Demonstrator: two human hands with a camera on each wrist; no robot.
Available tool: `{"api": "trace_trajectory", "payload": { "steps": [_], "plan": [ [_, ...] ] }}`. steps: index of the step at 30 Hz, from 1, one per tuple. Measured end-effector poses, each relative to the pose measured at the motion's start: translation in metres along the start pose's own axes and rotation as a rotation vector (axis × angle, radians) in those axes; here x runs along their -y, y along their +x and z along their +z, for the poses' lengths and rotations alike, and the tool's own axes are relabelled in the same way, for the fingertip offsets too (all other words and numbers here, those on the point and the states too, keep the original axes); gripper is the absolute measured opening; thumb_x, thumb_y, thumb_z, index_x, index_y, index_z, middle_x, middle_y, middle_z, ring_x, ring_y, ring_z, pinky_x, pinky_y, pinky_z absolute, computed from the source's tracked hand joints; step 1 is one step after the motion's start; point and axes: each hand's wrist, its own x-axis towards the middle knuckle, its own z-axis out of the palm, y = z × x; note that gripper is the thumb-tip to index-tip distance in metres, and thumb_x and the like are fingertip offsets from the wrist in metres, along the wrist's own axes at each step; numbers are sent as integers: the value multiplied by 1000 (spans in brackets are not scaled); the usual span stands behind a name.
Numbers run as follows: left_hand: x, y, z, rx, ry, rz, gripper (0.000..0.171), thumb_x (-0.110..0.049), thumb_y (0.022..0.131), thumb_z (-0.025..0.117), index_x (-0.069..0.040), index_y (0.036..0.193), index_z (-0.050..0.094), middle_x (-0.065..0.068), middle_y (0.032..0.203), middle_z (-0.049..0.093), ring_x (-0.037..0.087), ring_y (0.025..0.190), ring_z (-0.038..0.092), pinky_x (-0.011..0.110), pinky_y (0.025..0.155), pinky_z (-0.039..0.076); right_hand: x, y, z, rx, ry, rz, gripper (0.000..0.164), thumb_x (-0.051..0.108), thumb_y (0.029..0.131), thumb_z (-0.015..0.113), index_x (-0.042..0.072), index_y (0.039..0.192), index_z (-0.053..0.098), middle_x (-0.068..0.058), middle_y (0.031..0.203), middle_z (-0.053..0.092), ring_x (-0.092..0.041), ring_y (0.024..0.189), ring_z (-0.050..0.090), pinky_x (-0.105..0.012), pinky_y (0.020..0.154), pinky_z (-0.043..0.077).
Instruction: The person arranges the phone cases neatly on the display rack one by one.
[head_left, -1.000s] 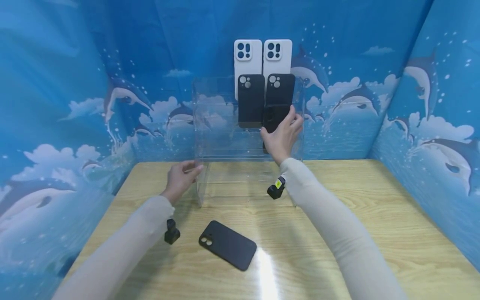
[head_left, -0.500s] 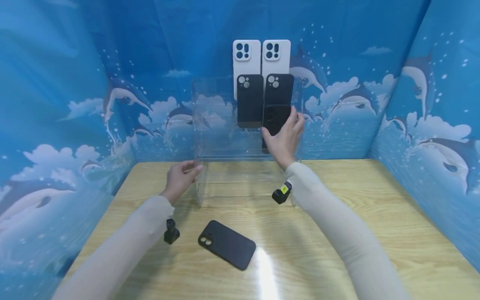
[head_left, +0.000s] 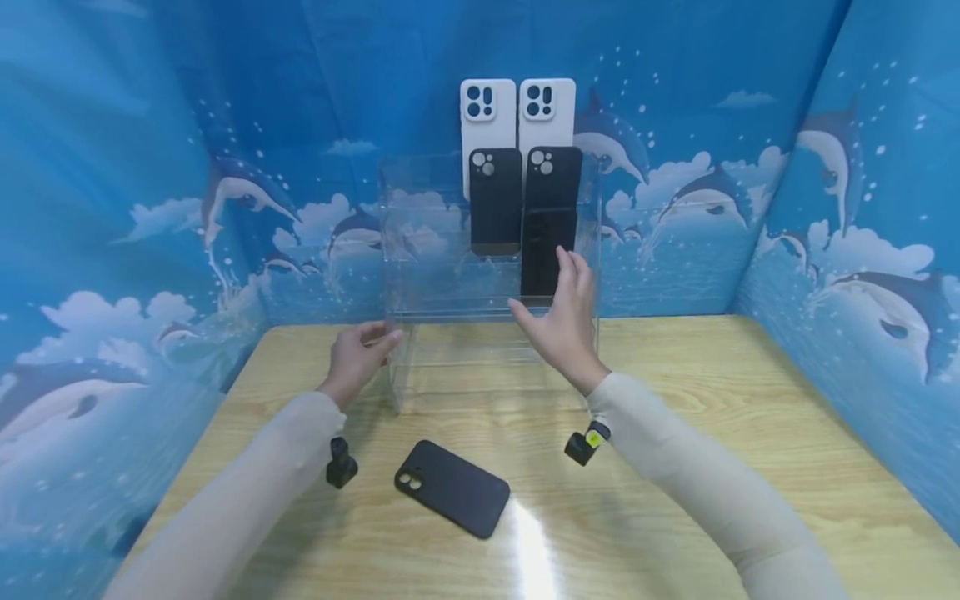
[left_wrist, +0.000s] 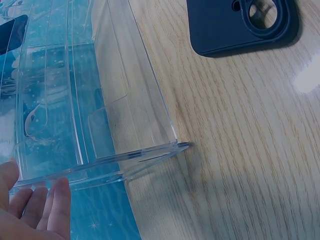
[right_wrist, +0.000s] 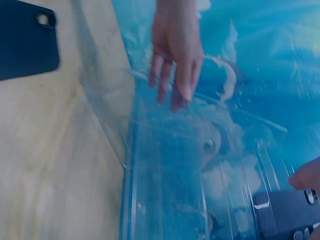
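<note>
A clear stepped display stand (head_left: 442, 287) stands on the table, holding phone cases upright. My left hand (head_left: 358, 360) is at its left side edge, thumb and fingertips on either side of the clear panel, as the left wrist view shows (left_wrist: 37, 210). My right hand (head_left: 566, 321) is spread in front of the stand and holds nothing. Its fingertips overlap the lowest black phone case (head_left: 542, 242) in the head view. Behind that are two more black cases (head_left: 495, 200), and two white cases (head_left: 489, 125) stand on the top tier.
Another black phone case (head_left: 452, 489) lies flat on the wooden table (head_left: 675, 467), in front of the stand. A blue dolphin-patterned curtain (head_left: 300, 100) closes off the back and both sides.
My right hand has let go of the lowest black case and drawn down and back, leaving the case standing in the stand. The left hand has stayed at the stand's edge.
</note>
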Motion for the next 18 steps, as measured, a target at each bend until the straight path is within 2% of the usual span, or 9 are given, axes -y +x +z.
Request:
{"api": "trace_trajectory", "payload": {
  "steps": [3,7,18],
  "plan": [
    [-1,0,0,-5,8,-8,61,-41,92,62,-11,143,45,11,144,47,28,118,58,39,93,55,1,-14,2,13,3,-47,86,28,85,73,2,150,23,-20,150,19,-33,140,21,-52,114,28],
    [-1,0,1,-13,9,-14,60,-41,92,62,-12,142,46,11,144,48,28,118,58,38,93,55,1,-34,6,52,33,-57,86,26,83,75,1,149,25,-22,149,22,-36,138,23,-55,112,29],
    [-2,1,0,1,-8,-29,59,-38,93,62,-11,143,45,11,145,46,28,121,55,39,94,55,-2,-97,31,227,154,41,85,25,79,78,7,147,31,-17,149,26,-34,138,26,-55,112,30]
  ]
}}
